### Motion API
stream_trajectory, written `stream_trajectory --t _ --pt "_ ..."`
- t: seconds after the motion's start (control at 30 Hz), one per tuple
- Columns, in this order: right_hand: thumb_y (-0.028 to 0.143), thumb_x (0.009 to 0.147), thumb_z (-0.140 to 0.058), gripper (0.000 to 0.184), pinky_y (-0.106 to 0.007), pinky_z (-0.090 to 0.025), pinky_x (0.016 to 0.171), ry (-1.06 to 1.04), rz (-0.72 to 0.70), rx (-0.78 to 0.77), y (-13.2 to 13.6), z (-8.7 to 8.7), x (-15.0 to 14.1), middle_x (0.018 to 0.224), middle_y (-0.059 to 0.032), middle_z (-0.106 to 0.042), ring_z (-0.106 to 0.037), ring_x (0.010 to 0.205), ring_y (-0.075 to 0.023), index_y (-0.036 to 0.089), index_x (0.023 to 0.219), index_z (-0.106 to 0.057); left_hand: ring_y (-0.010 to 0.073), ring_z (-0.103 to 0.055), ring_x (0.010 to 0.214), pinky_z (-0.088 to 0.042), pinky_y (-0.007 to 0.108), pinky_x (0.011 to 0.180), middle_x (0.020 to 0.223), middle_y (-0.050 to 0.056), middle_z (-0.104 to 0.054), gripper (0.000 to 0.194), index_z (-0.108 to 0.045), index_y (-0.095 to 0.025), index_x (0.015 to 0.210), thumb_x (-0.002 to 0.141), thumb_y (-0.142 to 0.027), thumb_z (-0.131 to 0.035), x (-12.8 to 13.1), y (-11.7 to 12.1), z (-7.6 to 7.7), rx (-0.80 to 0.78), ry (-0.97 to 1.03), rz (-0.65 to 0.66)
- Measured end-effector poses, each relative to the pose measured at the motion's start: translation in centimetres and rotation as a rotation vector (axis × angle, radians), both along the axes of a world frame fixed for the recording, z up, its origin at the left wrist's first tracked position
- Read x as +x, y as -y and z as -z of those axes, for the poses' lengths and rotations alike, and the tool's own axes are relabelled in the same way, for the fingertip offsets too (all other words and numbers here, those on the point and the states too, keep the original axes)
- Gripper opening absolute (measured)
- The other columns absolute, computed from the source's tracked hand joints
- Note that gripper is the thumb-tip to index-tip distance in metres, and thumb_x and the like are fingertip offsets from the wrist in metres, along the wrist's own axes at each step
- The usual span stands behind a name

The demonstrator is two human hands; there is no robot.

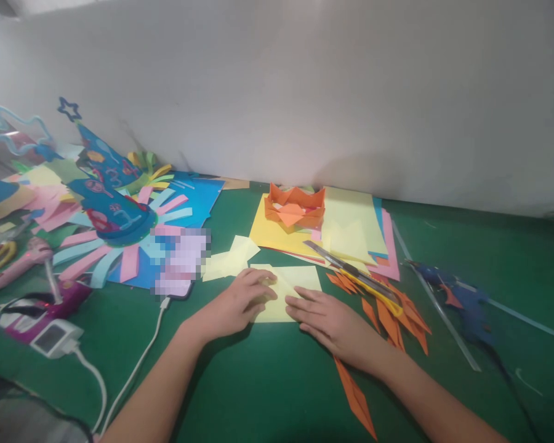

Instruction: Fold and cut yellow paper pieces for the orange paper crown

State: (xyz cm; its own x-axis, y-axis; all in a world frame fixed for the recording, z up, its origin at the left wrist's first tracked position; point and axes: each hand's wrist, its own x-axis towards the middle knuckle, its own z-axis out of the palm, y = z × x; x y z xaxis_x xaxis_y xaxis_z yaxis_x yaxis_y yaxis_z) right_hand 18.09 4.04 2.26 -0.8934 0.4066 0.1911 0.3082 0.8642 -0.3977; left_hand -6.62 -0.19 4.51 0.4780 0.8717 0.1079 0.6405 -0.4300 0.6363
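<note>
A pale yellow sheet of paper (pixel 307 277) lies on the green table in front of me, with a slanting fold line or edge near its middle. My left hand (pixel 247 298) rests on its left part, fingers bent a little and apart, the thumb below them. Over the right part, my right hand (pixel 330 317) lies with fingers stretched out flat against the paper. A folded orange paper strip (pixel 355 397) pokes out from under my right wrist. Behind my left hand are loose pale yellow paper pieces (pixel 231 258).
An orange folded-paper crown (pixel 295 209) sits on stacked coloured sheets (pixel 351 215). A yellow utility knife (pixel 373 286) lies over orange folded pieces (pixel 397 323). Right is a blue glue gun (pixel 466 301); left are a phone (pixel 184 261), white cable (pixel 143 354) and blue party hats (pixel 115 209).
</note>
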Motion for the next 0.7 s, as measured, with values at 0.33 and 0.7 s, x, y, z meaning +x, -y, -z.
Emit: stream_trajectory --t 0.33,0.7 --pt "0.019 0.094 -0.043 0.035 -0.037 -0.041 0.105 0.000 -0.018 -0.024 -0.18 0.22 0.17 0.129 -0.0020 -0.057 -0.042 0.128 -0.0194 0.024 0.126 -0.056 0.0183 -0.053 0.109 -0.045 0.033 0.093 0.114 0.008 -0.058 0.026 -0.062 -0.023 0.103 0.090 -0.013 -0.042 -0.17 0.09 0.69 -0.050 0.059 0.023" --pt "0.020 0.094 -0.041 0.035 -0.037 -0.039 0.106 0.045 -0.021 -0.048 -0.23 0.13 0.17 0.132 -0.0009 -0.054 -0.040 0.129 -0.0193 0.023 0.126 -0.056 0.0186 -0.055 0.105 -0.045 0.033 0.093 0.109 0.007 -0.059 0.018 -0.063 -0.021 0.097 0.087 -0.016 -0.050 0.22 0.01 0.57 -0.099 0.079 -0.018"
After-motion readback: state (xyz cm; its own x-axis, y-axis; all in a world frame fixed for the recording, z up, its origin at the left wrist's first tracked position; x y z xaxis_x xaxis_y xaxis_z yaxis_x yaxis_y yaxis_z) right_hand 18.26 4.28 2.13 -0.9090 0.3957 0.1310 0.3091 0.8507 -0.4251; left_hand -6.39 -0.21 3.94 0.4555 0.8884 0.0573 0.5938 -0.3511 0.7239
